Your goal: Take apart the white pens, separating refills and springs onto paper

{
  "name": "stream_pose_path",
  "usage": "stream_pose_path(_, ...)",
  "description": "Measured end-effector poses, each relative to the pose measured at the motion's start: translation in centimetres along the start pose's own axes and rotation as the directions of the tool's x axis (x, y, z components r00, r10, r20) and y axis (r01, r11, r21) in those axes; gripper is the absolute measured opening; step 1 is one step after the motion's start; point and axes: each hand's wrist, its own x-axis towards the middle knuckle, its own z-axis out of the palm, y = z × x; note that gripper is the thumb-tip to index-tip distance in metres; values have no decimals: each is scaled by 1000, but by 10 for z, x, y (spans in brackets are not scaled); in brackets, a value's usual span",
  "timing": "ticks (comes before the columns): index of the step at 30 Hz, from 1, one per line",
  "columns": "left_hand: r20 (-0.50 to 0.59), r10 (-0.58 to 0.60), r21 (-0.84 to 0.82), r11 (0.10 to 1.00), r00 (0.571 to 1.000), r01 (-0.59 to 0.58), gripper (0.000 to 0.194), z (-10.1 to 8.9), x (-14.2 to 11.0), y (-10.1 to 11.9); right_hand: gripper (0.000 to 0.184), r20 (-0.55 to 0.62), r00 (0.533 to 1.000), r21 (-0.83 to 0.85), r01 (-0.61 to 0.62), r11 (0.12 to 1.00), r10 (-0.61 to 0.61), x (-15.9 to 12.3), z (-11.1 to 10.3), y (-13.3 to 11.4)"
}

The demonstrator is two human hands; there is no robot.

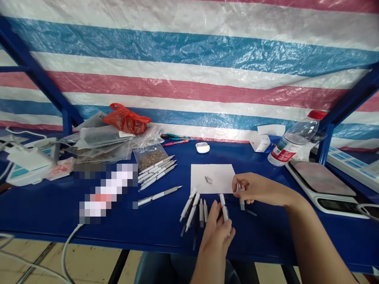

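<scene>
My left hand (217, 228) is near the table's front edge, its fingers closed round a white pen barrel (223, 207) that points away from me. To its right my right hand (254, 189) pinches a short grey pen grip section (242, 204) by the paper's right corner. A thin refill (251, 212) lies just below that hand. Left of my left hand are two loose white pen barrels (192, 213) and two grey grip sections (201, 213), with dark refills partly under them. On the white paper (219, 187) is a small pile of tiny metallic pieces (208, 180), too small to make out.
Several white pens (156, 173) lie in a bunch at left, with a single pen (160, 196) nearer. Behind are plastic bags (103, 138) and a red bag (127, 120). A white case (202, 147), bottle (291, 142) and scale (325, 181) stand around; a striped sheet (189, 79) hangs behind.
</scene>
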Motion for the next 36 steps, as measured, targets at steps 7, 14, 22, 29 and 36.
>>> stream_pose_path(7,68,150,190,969,986,-160,84,5,-27,-33,28,-118,993,-17,9,1000,-10,-3,-8,9)
stream_pose_path(14,116,314,354,873,942,-334,54,11,-25,-40,46,16,1000,-34,23,999,-22,2,3,5)
stream_pose_path(22,367,448,615,540,815,-574,47,8,-33,-48,53,91,996,-80,-12,997,19,0,2,6)
stream_pose_path(29,263,682,635,411,683,-654,32,24,-19,-59,51,171,985,-59,16,998,-5,1,5,9)
stream_pose_path(36,403,744,723,99,534,-684,17,16,-19,-40,45,162,986,-60,54,997,-44,1,7,7)
